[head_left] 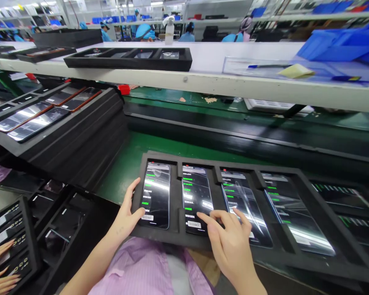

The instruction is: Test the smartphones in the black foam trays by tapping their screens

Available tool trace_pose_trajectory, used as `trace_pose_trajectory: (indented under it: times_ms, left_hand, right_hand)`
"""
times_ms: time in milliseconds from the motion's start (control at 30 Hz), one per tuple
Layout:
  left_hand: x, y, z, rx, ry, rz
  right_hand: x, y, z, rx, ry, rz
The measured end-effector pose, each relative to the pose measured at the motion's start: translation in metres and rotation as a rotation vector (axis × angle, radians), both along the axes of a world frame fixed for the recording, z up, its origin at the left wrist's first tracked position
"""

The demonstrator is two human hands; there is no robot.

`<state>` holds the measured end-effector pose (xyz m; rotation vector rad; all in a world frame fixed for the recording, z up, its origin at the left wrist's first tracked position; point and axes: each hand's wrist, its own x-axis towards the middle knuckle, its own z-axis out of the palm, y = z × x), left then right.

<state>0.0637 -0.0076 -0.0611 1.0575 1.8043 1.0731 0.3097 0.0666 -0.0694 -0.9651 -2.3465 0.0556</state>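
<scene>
A black foam tray (175, 231) lies in front of me with several phones in its slots, screens lit with green text lines. My left hand (126, 215) grips the tray's near left corner, thumb beside the first phone (156, 194). My right hand (229, 237) hovers over the tray with fingers spread, its index fingertip touching the lower part of the second phone (197, 196). The third phone (244, 205) lies just right of that hand, partly covered by its fingers.
A tall stack of black foam trays (80, 135) with phones on top stands at the left. Empty trays (58, 225) sit lower left, where another person's fingers (0, 266) show. A green conveyor (233, 135) runs behind. A white shelf (203, 78) above carries more trays.
</scene>
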Motion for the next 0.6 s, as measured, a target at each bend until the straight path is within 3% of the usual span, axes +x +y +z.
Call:
trace_pose_trajectory:
  times_ms: [167,367,500,600]
  left_hand:
    - [0.002,0.0,-0.003,0.076,-0.035,0.069]
    - [0.006,0.0,-0.001,0.126,-0.061,0.142]
    - [0.009,0.002,0.0,0.125,-0.077,0.188]
    - [0.009,0.004,0.001,0.104,-0.046,0.205]
  right_hand:
    - [0.0,0.002,0.003,-0.015,0.01,0.039]
    - [-0.006,-0.007,0.015,-0.003,0.091,-0.02]
    - [0.022,-0.007,0.01,0.137,0.161,-0.205]
    - [0.047,-0.004,0.003,0.194,0.076,-0.346]
